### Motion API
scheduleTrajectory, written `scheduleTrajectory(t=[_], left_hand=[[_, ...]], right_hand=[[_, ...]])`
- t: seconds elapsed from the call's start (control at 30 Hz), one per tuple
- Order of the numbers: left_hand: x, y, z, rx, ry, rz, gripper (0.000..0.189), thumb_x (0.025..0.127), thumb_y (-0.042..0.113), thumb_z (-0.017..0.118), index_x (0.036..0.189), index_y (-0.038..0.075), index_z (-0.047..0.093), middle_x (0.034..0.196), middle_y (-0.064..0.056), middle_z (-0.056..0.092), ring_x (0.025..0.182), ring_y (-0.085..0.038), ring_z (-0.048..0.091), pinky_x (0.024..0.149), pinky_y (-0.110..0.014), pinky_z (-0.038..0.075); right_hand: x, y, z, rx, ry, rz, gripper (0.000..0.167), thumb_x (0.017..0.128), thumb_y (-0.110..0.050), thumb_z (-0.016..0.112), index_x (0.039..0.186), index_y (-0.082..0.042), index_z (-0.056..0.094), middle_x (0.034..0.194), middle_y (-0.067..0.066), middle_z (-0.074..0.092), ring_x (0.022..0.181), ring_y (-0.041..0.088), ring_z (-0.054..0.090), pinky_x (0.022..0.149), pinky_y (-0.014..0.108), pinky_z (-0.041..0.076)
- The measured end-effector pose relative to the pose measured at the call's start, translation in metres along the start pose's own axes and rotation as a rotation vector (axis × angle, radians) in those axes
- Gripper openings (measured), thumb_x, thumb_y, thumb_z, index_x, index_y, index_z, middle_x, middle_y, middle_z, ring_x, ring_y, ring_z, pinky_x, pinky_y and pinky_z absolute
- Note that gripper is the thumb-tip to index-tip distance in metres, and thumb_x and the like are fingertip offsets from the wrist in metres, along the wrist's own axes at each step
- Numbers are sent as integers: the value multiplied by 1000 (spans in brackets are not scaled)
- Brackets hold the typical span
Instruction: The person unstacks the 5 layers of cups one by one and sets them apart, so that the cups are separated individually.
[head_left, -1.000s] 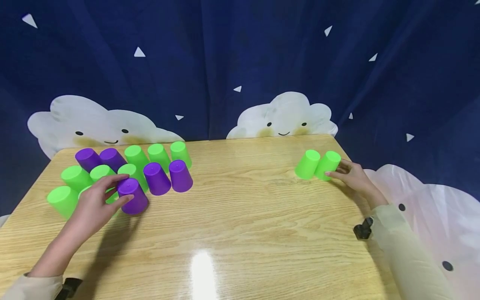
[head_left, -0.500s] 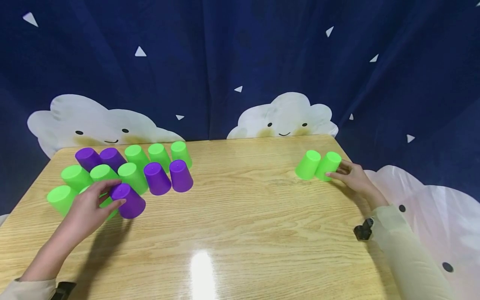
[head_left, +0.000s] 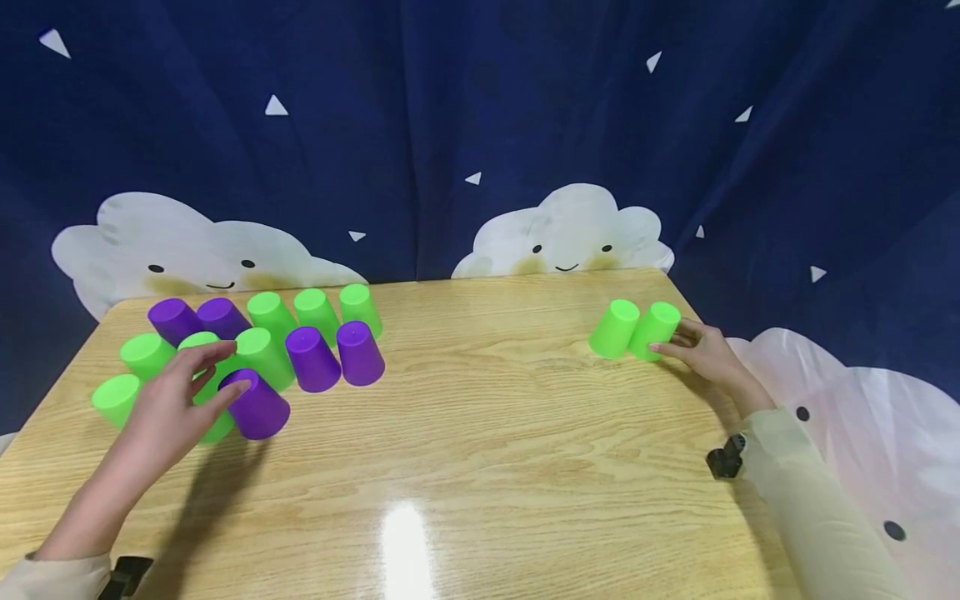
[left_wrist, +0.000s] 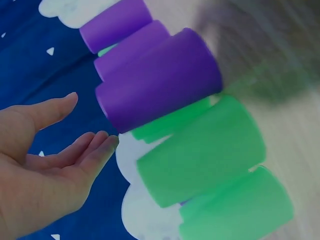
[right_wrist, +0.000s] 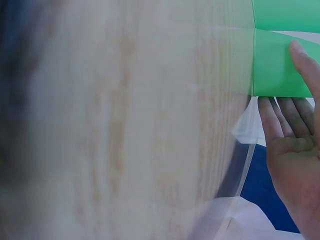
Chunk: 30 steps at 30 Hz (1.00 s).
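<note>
My left hand (head_left: pixel 167 407) hovers beside the front purple cup (head_left: pixel 261 408), thumb and fingers spread. In the left wrist view a gap separates the thumb from that purple cup (left_wrist: pixel 162 80), while the fingertips come close to its upper end; whether they touch is unclear. The cup stands upside down on the table at the front end of a row of green cups (left_wrist: pixel 205 150). Far to the right, my right hand (head_left: pixel 707 352) holds an upside-down green cup (head_left: pixel 651 333) between thumb and fingers. Another green cup (head_left: pixel 615 332) stands right against it on the left.
Behind the front cup stand several upside-down cups in rows, among them a purple cup (head_left: pixel 312 361), another purple cup (head_left: pixel 362 354) and a green cup (head_left: pixel 362 310). The wooden table (head_left: pixel 487 433) ends at a dark blue curtain (head_left: pixel 450 125) with cloud prints.
My left hand has shifted the purple cup slightly left and nearer, against the green cups, then let it go and spread its fingers. The right hand keeps its place at the green cup.
</note>
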<state>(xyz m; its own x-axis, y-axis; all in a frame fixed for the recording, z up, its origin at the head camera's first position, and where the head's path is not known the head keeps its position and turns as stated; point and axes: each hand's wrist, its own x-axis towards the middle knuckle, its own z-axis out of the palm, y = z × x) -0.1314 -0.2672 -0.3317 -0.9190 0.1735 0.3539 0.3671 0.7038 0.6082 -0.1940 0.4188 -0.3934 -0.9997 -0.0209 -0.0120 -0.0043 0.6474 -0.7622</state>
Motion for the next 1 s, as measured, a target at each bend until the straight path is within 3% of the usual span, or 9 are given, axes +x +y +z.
scheduleTrajectory(t=[0.33, 0.47, 0.57, 0.63, 1.0], left_hand=[[22, 36, 18, -108, 12, 84, 48, 84, -8, 72, 127, -12, 52, 124, -26, 55, 118, -47, 52, 92, 1, 35], [35, 53, 31, -133, -13, 105, 48, 86, -4, 72, 129, -10, 53, 127, -25, 55, 120, -44, 52, 99, -21, 45], [46, 66, 42, -158, -49, 114, 47, 88, -2, 71, 130, -9, 52, 130, -24, 54, 122, -43, 52, 101, -40, 45], [54, 76, 52, -187, -75, 120, 48, 88, -2, 70, 131, -9, 51, 131, -25, 53, 123, -42, 51, 102, -46, 45], [99, 130, 124, -312, -185, 245, 47, 89, 0, 71, 131, -9, 53, 131, -22, 56, 125, -33, 51, 106, -37, 45]], right_hand=[[0, -1, 1, 14, 21, -4, 71, 91, -31, 72, 145, 3, 41, 140, 25, 49, 128, 41, 47, 85, 7, 47], [0, 0, 1, 18, 15, -2, 72, 91, -31, 72, 146, 3, 40, 140, 26, 49, 129, 42, 47, 85, 8, 47], [0, -1, 1, 2, 15, 7, 72, 91, -32, 72, 146, 3, 40, 141, 26, 48, 129, 41, 47, 90, 15, 50], [1, -1, 1, -7, 19, 19, 73, 91, -34, 72, 146, 2, 40, 141, 26, 48, 128, 41, 48, 93, 20, 51], [2, 3, 0, 14, 8, 0, 72, 92, -30, 71, 147, 3, 38, 141, 25, 48, 128, 41, 48, 85, 6, 46]])
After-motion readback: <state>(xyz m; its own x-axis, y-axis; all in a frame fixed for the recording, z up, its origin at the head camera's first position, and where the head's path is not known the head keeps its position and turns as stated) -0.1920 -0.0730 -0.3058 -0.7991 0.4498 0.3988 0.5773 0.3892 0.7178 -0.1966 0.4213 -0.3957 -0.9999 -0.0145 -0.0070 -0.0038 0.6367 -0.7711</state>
